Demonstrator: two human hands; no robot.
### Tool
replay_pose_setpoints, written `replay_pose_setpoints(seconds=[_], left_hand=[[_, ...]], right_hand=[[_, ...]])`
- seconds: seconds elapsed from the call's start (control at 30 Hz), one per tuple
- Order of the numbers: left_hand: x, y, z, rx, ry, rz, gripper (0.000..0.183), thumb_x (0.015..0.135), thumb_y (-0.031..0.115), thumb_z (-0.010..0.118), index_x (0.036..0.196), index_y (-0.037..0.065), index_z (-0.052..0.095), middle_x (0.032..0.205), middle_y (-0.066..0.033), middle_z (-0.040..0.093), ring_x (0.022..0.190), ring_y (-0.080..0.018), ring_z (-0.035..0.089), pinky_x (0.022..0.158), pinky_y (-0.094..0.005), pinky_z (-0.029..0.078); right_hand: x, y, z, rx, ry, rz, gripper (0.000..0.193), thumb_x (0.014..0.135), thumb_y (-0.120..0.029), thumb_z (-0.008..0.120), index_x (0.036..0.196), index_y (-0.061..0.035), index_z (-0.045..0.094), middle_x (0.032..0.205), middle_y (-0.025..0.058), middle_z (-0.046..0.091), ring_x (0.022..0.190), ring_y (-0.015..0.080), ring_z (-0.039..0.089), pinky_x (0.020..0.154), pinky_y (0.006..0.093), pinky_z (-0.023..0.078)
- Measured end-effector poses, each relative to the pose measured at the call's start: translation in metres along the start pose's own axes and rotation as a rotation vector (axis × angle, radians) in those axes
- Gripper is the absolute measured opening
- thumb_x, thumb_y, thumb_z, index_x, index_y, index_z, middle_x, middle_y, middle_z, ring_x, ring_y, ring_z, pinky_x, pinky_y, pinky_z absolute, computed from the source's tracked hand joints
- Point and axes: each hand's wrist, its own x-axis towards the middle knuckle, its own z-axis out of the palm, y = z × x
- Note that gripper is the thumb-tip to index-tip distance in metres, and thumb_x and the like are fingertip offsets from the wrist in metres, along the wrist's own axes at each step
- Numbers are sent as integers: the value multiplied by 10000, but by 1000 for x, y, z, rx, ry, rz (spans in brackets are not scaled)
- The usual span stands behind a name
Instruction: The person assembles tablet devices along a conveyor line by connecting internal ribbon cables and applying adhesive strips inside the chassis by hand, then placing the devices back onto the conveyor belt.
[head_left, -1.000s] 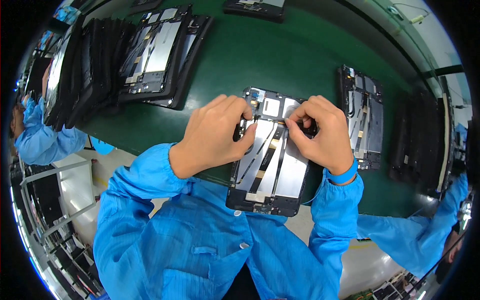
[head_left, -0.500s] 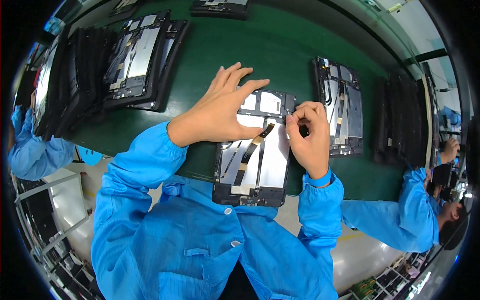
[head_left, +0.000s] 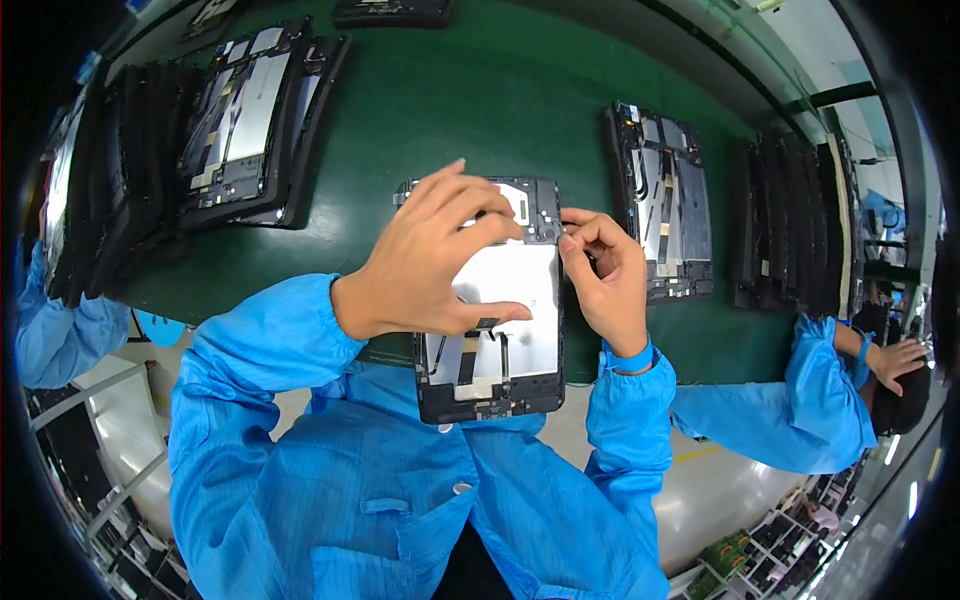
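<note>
An opened tablet (head_left: 530,285) with a silver battery and black frame lies in front of me, its near end past the table's front edge. Over its left half is my left hand (head_left: 430,255), fingers apart and bent above the upper part. Its thumb rests on the battery beside the bent-back end of a flex cable (head_left: 468,358). A thinner black flex cable (head_left: 505,362) lies to the right of that. At the tablet's upper right edge my right hand (head_left: 608,275) is closed in a pinch, thumb against index finger. What sits between those fingertips is hidden.
Another opened tablet (head_left: 668,205) lies to the right on the green table (head_left: 470,90). Beyond it stands a row of black tablets (head_left: 790,225). More opened tablets (head_left: 245,120) are stacked at the left, beside upright black ones (head_left: 130,170). A co-worker's hand (head_left: 895,362) shows at far right.
My left hand has moved down the tablet and its fingers have curled more. Both flex cables, which stretched up across the battery, are now folded back toward me. My right hand keeps its pinch.
</note>
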Motion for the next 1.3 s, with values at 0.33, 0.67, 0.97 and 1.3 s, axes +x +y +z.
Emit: replay_pose_setpoints(seconds=[0.33,0.67,0.97,1.3], left_hand=[[-2,2,5,64,10,82,528,799,389,943,1234,128,796,1219,-117,700,1196,-364,653,1187,-623,481],[2,8,5,98,-22,43,558,826,442,909,1272,129,785,1247,-143,665,1235,-412,615,1207,-662,442],[-7,18,-7,56,-109,0,544,782,368,858,1260,123,772,1216,-133,645,1277,-385,613,1276,-711,337],[-7,29,-5,189,-134,97,560,756,279,799,1243,9,739,1235,-138,647,1304,-359,625,1310,-715,313]], right_hand=[[1,-2,1,-31,11,26,138,1024,-33,723,929,53,674,1216,210,762,1031,187,736,940,341,598],[2,-2,3,-61,11,-16,141,1022,-29,712,923,58,664,1170,182,747,985,166,731,907,321,605],[-3,0,7,32,-74,21,134,1022,-28,738,937,54,676,1139,161,715,982,154,720,899,307,622],[-3,-14,21,-63,42,-96,103,982,-27,808,963,34,728,1317,175,674,981,166,730,805,289,628]])
